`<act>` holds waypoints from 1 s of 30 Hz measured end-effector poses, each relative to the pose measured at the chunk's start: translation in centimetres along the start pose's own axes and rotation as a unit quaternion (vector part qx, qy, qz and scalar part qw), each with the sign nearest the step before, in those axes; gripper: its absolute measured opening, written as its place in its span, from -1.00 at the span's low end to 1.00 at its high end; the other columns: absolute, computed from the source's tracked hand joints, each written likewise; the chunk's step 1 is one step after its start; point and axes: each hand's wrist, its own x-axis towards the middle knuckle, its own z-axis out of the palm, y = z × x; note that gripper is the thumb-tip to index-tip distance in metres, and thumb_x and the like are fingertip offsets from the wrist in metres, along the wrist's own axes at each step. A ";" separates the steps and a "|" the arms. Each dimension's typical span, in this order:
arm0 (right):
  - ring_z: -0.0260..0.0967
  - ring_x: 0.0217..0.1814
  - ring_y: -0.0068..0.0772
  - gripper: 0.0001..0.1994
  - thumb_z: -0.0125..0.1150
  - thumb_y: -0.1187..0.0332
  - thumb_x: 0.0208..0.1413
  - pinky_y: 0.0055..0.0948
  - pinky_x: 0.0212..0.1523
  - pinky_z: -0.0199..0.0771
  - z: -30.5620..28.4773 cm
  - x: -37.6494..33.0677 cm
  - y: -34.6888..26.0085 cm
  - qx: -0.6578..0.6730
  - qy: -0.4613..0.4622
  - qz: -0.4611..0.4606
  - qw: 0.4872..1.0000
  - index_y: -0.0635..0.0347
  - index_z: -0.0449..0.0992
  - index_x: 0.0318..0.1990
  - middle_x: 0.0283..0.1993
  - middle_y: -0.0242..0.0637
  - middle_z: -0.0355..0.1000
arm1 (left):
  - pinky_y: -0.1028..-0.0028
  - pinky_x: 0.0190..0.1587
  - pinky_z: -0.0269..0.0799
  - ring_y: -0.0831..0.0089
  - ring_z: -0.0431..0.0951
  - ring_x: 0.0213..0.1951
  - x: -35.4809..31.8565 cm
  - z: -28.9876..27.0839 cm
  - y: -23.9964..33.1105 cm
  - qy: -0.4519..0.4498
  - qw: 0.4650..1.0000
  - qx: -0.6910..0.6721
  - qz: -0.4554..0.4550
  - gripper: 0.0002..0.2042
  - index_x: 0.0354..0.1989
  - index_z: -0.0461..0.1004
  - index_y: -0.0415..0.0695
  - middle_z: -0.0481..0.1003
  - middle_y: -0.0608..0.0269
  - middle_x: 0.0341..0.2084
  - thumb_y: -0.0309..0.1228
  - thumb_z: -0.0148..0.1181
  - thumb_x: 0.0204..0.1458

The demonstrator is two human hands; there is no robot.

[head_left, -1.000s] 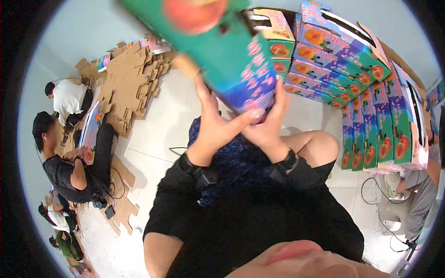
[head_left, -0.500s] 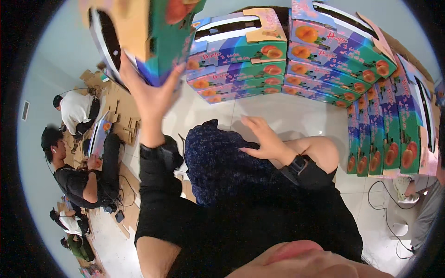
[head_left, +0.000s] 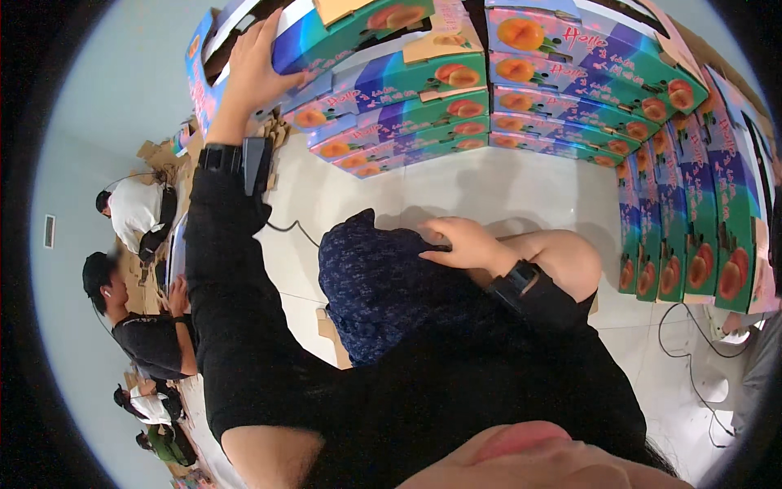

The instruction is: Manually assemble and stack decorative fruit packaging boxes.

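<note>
A printed cardboard fruit box (head_left: 330, 47), blue, purple and green with peach pictures and cut-outs in its top, lies at the upper left over a stack of similar boxes (head_left: 391, 126). My left hand (head_left: 257, 69) grips its left end, fingers over the top edge and thumb on the front. The box's far side runs out of the picture. My right hand (head_left: 468, 242) holds nothing; its fingers are apart and loosely bent, resting by the dark blue patterned fabric (head_left: 383, 285) over my lap. Both my wrists wear black bands with small devices.
More boxes (head_left: 586, 98) stand stacked at the upper right, and a row of them (head_left: 700, 196) curves along the right. Several people (head_left: 147, 342) sit at the left among flat cardboard pieces. Cables (head_left: 688, 350) lie on the tiled floor at the right, near another person's arm.
My left hand has brought the box down and away from me onto the left stack. The right hand has lowered, its fingers now more bent by the fabric.
</note>
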 end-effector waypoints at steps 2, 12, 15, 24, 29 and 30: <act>0.44 -0.28 -0.12 -0.53 0.27 0.09 -0.04 -0.25 -0.28 0.43 0.4 -0.1 0.7 -0.001 0.003 -0.001 1.000 0.12 0.41 -0.01 -0.33 -0.20 0.46 | 0.19 0.18 0.11 0.07 0.28 0.13 1.6 1.3 0.2 -0.044 0.999 -0.003 -0.021 0.00 0.30 0.11 -0.04 0.30 0.04 0.12 -0.16 0.49 -0.47; 0.41 -0.17 -0.07 -0.62 0.23 0.15 -0.03 -0.21 -0.16 0.42 1.1 1.0 0.8 0.002 -0.048 0.041 0.998 0.15 0.48 -0.09 -0.26 -0.16 0.46 | 0.33 0.16 0.21 0.13 0.39 0.05 6.4 9.6 0.0 -0.342 0.899 -0.272 -0.020 -0.08 0.30 0.12 -0.03 0.40 -0.02 -0.01 -0.18 0.46 -0.33; 0.40 -0.14 -0.06 -0.64 0.22 0.15 -0.03 -0.17 -0.13 0.41 1.9 1.0 1.4 -0.021 -0.056 0.024 0.998 0.16 0.49 -0.11 -0.22 -0.15 0.46 | 0.34 0.09 0.29 0.18 0.44 0.00 7.4 3.8 4.5 -0.322 0.909 -0.255 -0.069 -0.10 0.23 0.21 -0.11 0.43 -0.07 -0.02 -0.02 0.45 -0.35; 0.39 -0.12 0.00 -0.73 0.16 0.20 -0.03 -0.10 -0.14 0.39 3.7 1.5 2.3 -0.024 -0.091 0.028 0.995 0.15 0.50 -0.21 -0.22 -0.13 0.46 | 0.27 0.10 0.26 0.06 0.40 0.06 6.2 6.7 5.1 -0.194 0.932 -0.273 -0.136 -0.16 0.09 0.39 -0.21 0.42 -0.14 0.00 0.16 0.37 -0.33; 0.39 -0.13 0.02 -0.75 0.12 0.23 -0.01 -0.07 -0.15 0.39 4.8 1.5 1.9 -0.023 -0.089 0.016 0.996 0.17 0.49 -0.23 -0.23 -0.12 0.46 | 0.26 0.14 0.24 0.03 0.36 0.10 6.1 6.9 4.1 -0.173 0.942 -0.251 -0.143 -0.15 0.10 0.39 -0.21 0.38 -0.17 0.05 0.17 0.35 -0.33; 0.39 -0.14 0.02 -0.75 0.11 0.23 -0.01 -0.07 -0.15 0.39 4.8 1.5 1.8 -0.020 -0.087 0.021 0.996 0.18 0.49 -0.23 -0.23 -0.12 0.46 | 0.26 0.14 0.24 0.03 0.36 0.10 6.0 7.0 4.1 -0.174 0.941 -0.253 -0.143 -0.15 0.10 0.39 -0.21 0.38 -0.17 0.05 0.17 0.35 -0.33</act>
